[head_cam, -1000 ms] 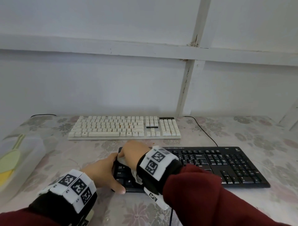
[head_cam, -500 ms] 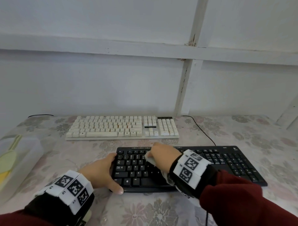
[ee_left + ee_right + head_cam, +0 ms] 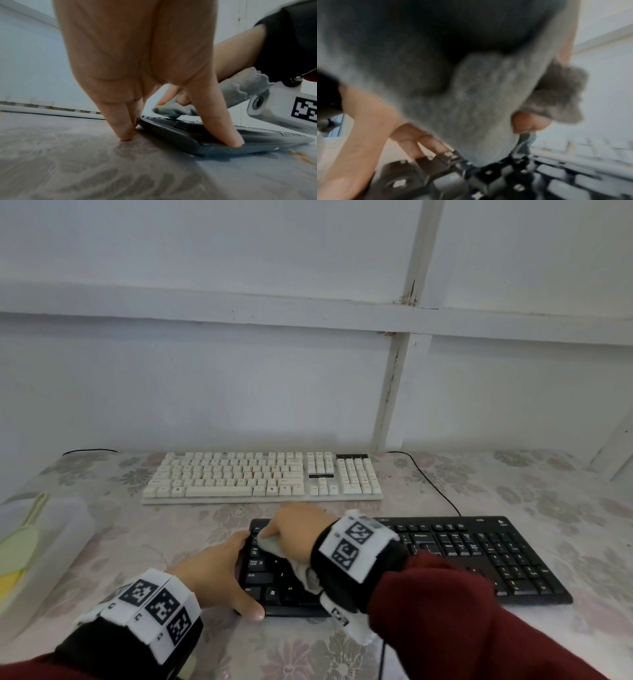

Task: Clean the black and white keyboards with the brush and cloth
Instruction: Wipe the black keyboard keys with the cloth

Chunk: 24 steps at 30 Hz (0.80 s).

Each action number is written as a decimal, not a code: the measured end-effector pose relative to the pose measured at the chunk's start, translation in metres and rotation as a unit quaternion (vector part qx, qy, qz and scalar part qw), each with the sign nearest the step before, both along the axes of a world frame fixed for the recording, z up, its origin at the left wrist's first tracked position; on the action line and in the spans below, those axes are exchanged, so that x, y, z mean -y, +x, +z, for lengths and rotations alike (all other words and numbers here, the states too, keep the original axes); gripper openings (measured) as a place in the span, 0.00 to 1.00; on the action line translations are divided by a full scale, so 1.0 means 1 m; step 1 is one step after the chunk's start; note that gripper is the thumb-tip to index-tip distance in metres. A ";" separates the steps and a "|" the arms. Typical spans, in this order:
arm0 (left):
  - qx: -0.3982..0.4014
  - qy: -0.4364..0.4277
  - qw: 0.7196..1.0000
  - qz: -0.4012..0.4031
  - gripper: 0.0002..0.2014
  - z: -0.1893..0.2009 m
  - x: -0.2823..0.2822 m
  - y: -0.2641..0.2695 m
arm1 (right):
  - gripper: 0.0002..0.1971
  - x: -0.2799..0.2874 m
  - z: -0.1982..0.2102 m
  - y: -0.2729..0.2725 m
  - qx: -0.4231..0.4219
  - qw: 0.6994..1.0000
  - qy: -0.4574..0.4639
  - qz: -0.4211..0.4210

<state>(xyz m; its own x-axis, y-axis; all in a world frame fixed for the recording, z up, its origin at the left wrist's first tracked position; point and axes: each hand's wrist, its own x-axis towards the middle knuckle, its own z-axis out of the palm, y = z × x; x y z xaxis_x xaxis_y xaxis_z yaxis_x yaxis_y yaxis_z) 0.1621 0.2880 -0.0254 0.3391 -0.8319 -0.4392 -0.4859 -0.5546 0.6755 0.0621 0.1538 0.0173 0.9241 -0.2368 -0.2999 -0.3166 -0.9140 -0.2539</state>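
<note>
Grey cloth (image 3: 274, 544): soft, limp, light; bunched in right hand's (image 3: 296, 534) curled fingers at black keyboard's (image 3: 479, 556) left end. Keyboard: rigid, probably light and slide-prone. Left hand (image 3: 219, 573), fingers straight, braces that end. White keyboard (image 3: 263, 477) behind.

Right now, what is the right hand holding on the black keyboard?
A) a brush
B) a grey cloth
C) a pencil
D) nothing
B: the right hand grips a grey cloth against the top-left keys of the black keyboard, while the left hand steadies its left end.
</note>
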 end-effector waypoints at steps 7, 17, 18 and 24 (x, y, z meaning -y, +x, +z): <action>0.008 0.000 1.000 -0.003 0.59 0.000 0.002 -0.001 | 0.12 -0.009 -0.015 0.011 0.007 0.996 -0.089 0.028; 0.000 -0.004 1.000 -0.006 0.63 0.001 0.000 -0.001 | 0.13 0.033 -0.009 -0.050 -0.017 0.993 -0.065 -0.093; 0.000 -0.001 1.000 -0.004 0.63 0.001 0.000 -0.001 | 0.08 0.038 -0.007 -0.058 -0.019 0.993 -0.060 -0.102; -0.001 0.004 1.000 -0.001 0.64 0.000 0.001 -0.001 | 0.13 0.064 0.011 -0.089 -0.047 0.991 -0.063 -0.104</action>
<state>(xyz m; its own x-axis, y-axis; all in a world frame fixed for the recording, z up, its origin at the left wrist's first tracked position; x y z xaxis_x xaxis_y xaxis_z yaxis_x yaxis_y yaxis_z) 0.1614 0.2875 -0.0256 0.3363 -0.8294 -0.4461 -0.4856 -0.5586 0.6725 -0.0269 0.0899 0.0284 0.8205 -0.4606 -0.3386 -0.5188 -0.8487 -0.1025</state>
